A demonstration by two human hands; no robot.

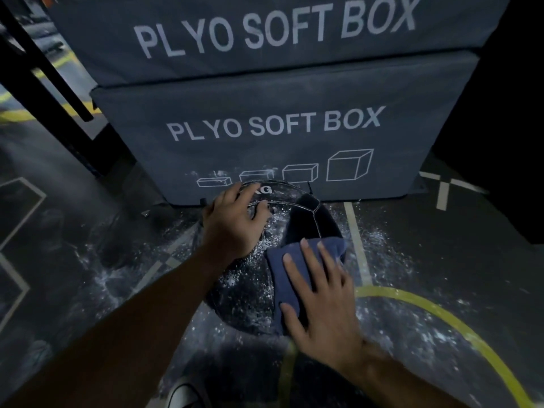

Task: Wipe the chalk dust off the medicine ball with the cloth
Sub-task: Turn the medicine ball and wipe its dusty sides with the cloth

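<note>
Dark gym flooring [441, 245] with yellow and pale lines lies under you, dusted white with chalk, and two stacked grey plyo soft boxes [279, 119] rise just beyond your fingertips; the black medicine ball [309, 222] sits on the floor against the lower box. Your left hand [232, 225] rests spread on the ball's chalky top, fingers lightly bent, gripping nothing; your right hand [321, 293] presses the blue cloth [282, 260] flat against the ball with straight fingers, a clean black panel just past them.

Two grey padded boxes, each printed "PLYO SOFT BOX", stand stacked, the upper box [265, 30] on the lower box [273, 134], which bears four outline drawings of boxes. The dark floor [73, 231] before the lower box is dusted with white powder and carries yellow curved lines [441, 316] and pale straight lines. Left of the boxes leans a black frame [44, 83]. The light is dim.
</note>
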